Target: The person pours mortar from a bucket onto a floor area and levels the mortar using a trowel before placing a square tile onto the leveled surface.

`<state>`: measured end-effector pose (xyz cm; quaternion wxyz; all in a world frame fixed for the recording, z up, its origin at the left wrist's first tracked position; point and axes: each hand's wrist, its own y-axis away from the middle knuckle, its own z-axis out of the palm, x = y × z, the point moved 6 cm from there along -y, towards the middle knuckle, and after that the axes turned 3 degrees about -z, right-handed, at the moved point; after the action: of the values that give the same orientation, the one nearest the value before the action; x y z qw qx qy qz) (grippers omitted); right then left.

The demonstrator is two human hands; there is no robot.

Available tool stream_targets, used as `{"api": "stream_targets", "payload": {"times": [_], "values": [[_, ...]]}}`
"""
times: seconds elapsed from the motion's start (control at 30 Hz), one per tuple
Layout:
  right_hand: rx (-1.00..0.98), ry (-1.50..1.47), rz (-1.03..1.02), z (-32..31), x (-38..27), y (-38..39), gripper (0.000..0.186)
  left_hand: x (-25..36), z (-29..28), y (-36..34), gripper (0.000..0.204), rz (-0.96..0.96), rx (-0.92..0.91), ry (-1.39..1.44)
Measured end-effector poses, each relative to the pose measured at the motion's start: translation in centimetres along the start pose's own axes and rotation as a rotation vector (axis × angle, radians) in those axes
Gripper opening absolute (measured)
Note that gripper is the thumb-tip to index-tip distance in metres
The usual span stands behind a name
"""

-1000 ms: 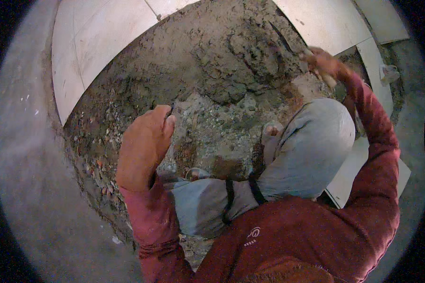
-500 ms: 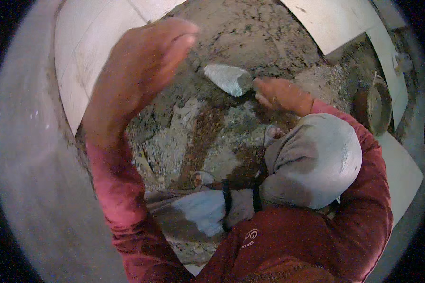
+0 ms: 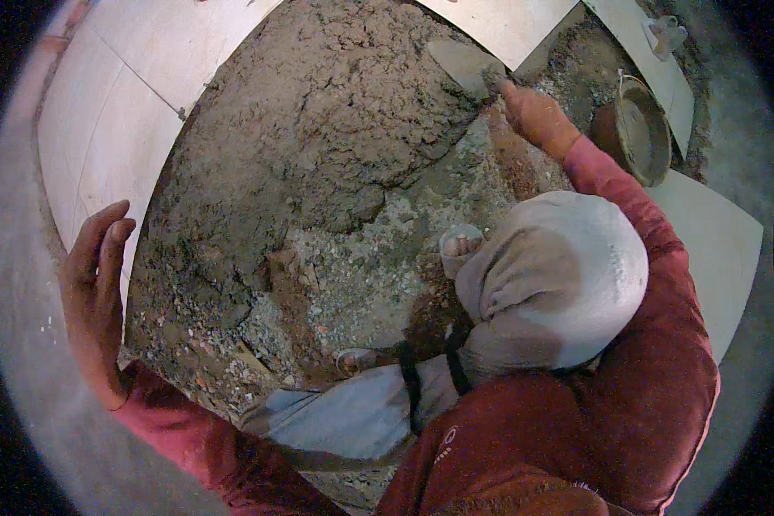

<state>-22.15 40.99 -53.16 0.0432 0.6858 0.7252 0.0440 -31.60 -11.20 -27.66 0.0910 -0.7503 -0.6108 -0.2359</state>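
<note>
My right hand (image 3: 542,120) is closed round the handle of a trowel (image 3: 464,67). The flat, mortar-smeared blade lies on the far right part of the rough grey mortar (image 3: 344,112), close to a tile's edge. Out at the left, my left hand (image 3: 99,297) is raised with its fingers stretched out and holds nothing. It is nearest to the pale tiles (image 3: 120,86) at the left border of the mortar; whether it touches them, I cannot tell.
A mortar-stained bucket (image 3: 606,129) stands tilted to the right, beyond my knee. More pale tiles (image 3: 714,249) lie on the right and at the far side. Gravelly ground (image 3: 353,275) surrounds my sandalled feet. A crumpled clear plastic bag (image 3: 666,36) sits far right.
The trowel in my right hand has moved away from me and to the right. My left hand has swung back from above the mortar to the left. My view has shifted.
</note>
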Motion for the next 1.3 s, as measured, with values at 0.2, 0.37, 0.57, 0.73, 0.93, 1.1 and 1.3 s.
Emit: {"api": "stream_targets", "payload": {"times": [0.2, 0.37, 0.57, 0.73, 0.93, 1.1, 1.3], "values": [[-0.151, -0.260, 0.058, -0.8, 1.7, 1.4, 0.037, -1.7, -0.9, 0.9, 0.036, -0.035, 0.020, 0.007], [-0.229, -0.267, -0.039, -1.9, 4.3, -0.4, 0.037, -1.0, -2.4, 2.3, 0.035, -0.026, 0.071, -0.024], [-0.439, -0.596, 0.006, -0.8, 7.8, 0.4, 0.034, -2.0, -5.5, 5.8, 0.032, -0.017, 0.161, -0.005], [-0.494, -0.873, 0.434, -4.8, 4.5, 2.5, 0.034, -5.4, -8.0, 8.6, 0.032, -0.102, 0.205, -0.026], [0.148, -1.957, 0.774, 5.7, 1.5, 2.9, 0.024, -6.0, -6.8, 10.8, 0.033, -0.199, 0.147, -0.007], [0.576, -2.120, 0.736, 8.5, -2.6, -7.1, 0.029, -6.7, -0.1, 10.3, 0.035, -0.182, 0.005, -0.202], [-0.057, -2.467, 0.372, 3.5, -10.0, -20.9, 0.023, -7.0, 10.6, 11.3, 0.025, -0.120, -0.209, -0.180]]}}
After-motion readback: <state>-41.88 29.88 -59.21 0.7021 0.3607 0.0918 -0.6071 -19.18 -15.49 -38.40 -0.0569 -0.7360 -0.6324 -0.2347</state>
